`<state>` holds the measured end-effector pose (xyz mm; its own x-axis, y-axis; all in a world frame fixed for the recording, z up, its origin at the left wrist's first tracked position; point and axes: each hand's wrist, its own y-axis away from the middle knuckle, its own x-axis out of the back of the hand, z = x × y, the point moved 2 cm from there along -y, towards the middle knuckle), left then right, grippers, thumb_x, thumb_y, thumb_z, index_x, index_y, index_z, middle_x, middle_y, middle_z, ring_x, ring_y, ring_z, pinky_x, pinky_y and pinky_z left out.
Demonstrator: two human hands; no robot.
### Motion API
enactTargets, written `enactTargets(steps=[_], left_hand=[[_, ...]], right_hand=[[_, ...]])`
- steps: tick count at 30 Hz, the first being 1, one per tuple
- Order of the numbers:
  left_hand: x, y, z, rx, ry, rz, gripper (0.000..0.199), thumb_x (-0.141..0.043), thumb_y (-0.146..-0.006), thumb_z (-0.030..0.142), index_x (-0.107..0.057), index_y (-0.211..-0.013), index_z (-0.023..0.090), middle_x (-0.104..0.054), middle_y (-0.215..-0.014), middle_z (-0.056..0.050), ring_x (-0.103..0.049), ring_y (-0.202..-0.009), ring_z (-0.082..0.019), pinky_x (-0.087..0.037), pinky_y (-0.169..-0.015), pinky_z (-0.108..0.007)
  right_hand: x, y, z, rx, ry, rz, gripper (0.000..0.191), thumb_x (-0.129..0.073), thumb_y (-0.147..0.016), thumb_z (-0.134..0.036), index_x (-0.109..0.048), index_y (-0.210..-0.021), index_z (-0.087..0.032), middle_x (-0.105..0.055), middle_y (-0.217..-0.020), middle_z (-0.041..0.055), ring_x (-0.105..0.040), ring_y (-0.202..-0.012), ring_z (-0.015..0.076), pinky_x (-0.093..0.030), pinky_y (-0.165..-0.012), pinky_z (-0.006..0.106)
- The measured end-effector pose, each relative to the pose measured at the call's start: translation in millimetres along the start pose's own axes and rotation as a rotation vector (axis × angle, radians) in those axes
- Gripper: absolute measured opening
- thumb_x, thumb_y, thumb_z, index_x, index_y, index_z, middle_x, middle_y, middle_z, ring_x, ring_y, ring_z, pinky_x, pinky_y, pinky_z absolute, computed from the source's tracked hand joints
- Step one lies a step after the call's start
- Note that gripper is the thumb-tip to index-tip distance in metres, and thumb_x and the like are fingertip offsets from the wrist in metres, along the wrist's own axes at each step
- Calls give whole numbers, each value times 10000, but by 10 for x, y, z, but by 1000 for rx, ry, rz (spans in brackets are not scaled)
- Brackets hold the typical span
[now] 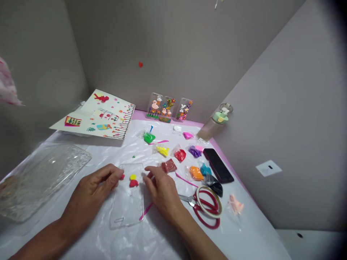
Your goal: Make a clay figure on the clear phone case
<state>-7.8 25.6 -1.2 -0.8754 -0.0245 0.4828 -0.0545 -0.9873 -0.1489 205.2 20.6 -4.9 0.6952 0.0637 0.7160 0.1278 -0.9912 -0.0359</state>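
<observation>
A clear phone case lies flat on the white-covered table. On its upper half sits a small clay shape with a yellow round top and a red lower part. My left hand is at the case's upper left edge, thumb and forefinger closed on a small red clay piece. By the upper right edge is my right hand, fingers loosely bent and apart, with nothing seen in them; whether it touches the case I cannot tell. A pink modelling tool lies partly beneath the right wrist.
Bagged clay, including red, orange and black, lies beyond and right. Scissors with a tape roll, a phone and a bottle stand right. Left are a clear package and decorated card.
</observation>
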Motion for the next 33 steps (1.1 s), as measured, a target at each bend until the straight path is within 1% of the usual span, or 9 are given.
enactTargets(steps=[3,5,10,14,20,22,27,30,33], left_hand=[[-32,-25,17,-24,93,18,322,-693,-887,611,-783,-915,303,-814,-934,17,-759,-856,-218,-596,-770,-250],[-52,-31,7,-24,131,7,297,-736,-856,589,-798,-947,313,-829,-983,9,-775,-903,-233,-609,-832,-266],[-67,-14,-37,12,140,-38,280,-750,-866,580,-794,-958,319,-830,-959,16,-779,-882,-220,-610,-789,-237],[-84,1,3,-32,121,-82,281,-712,-908,585,-784,-899,314,-814,-863,24,-766,-800,-201,-599,-736,-233],[-141,31,66,-71,141,-129,292,-687,-929,554,-787,-831,298,-816,-810,13,-777,-750,-211,-614,-692,-255],[-149,41,49,-72,143,-137,290,-680,-935,555,-791,-842,303,-819,-816,15,-783,-749,-207,-617,-684,-247],[-124,46,-42,-96,160,-79,286,-782,-876,545,-804,-1068,334,-848,-999,1,-814,-893,-230,-652,-803,-268],[-120,44,-37,-218,143,-123,223,-745,-939,475,-808,-1109,345,-832,-1057,-2,-800,-948,-215,-635,-860,-261],[-115,42,-12,-250,145,-133,184,-723,-974,431,-807,-1119,356,-823,-1035,15,-789,-932,-185,-616,-844,-222]], right_hand=[[4,-2,-6,-6,-45,-6,313,-621,-987,-199,-710,-1287,-186,-788,-1015,105,-700,-828,228,-509,-806,368],[1,-2,-11,-9,-81,-6,303,-634,-981,-193,-716,-1272,-188,-783,-1006,93,-696,-833,222,-505,-802,356],[-41,5,-42,-10,-288,-26,263,-680,-964,-206,-744,-1219,-213,-767,-946,46,-674,-783,179,-499,-742,300],[-75,29,-96,70,-444,-17,240,-744,-931,-222,-771,-1170,-237,-749,-960,31,-650,-748,154,-499,-695,268],[-51,76,-156,213,-395,25,92,-731,-971,-268,-793,-1032,-238,-730,-924,36,-639,-759,163,-506,-719,284],[-39,79,-162,237,-361,31,110,-695,-1001,-267,-797,-984,-230,-738,-896,41,-642,-779,172,-501,-734,287],[-32,65,-152,228,-348,64,155,-661,-1029,-245,-813,-1012,-224,-764,-912,53,-667,-819,183,-500,-764,283],[-38,67,-156,229,-356,50,172,-650,-1035,-231,-821,-1017,-219,-768,-910,54,-682,-844,185,-505,-782,279],[-49,69,-151,197,-394,16,133,-687,-1013,-250,-812,-1047,-225,-768,-927,46,-680,-828,182,-506,-764,280]])
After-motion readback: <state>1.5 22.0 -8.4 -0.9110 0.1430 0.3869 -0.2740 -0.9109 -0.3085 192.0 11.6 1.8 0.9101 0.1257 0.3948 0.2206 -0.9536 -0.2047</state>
